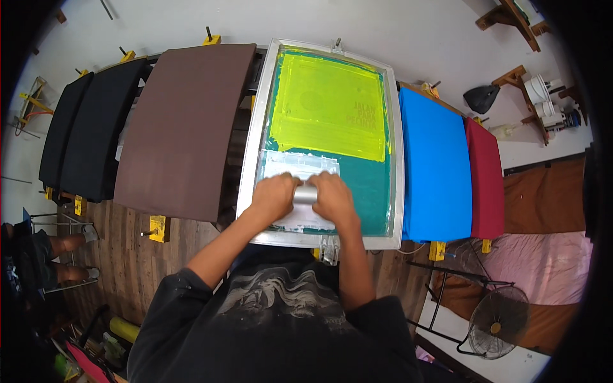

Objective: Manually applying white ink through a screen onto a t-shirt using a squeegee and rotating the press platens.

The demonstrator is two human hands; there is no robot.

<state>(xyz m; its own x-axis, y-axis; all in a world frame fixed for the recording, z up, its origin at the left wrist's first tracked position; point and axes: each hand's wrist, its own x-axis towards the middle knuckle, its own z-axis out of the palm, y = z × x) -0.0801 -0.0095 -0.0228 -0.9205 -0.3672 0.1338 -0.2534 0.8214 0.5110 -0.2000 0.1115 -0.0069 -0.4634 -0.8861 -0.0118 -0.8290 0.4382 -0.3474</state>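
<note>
My left hand (276, 196) and my right hand (331, 198) are closed round the silver metal handle of a squeegee (305, 194), which shows between them. Its blade is hidden. Beneath lies a screen-printing frame (396, 191) with an aluminium border and green mesh (370, 198). My hands are over the near left part of the mesh, where a whitish, partly see-through patch (290, 162) lies. A yellow-green layer (325, 96) covers the mesh's far part, with faint lettering and a round shape in it. Metal clamps sit at the frame's far and near edges.
Left of the frame, a brown cloth-covered board (185, 134) and two black ones (99, 131) stand in a row. A blue board (437, 166) and a dark red one (485, 182) are on the right. A fan (498, 322) stands lower right. Another person's legs (70, 258) show at left.
</note>
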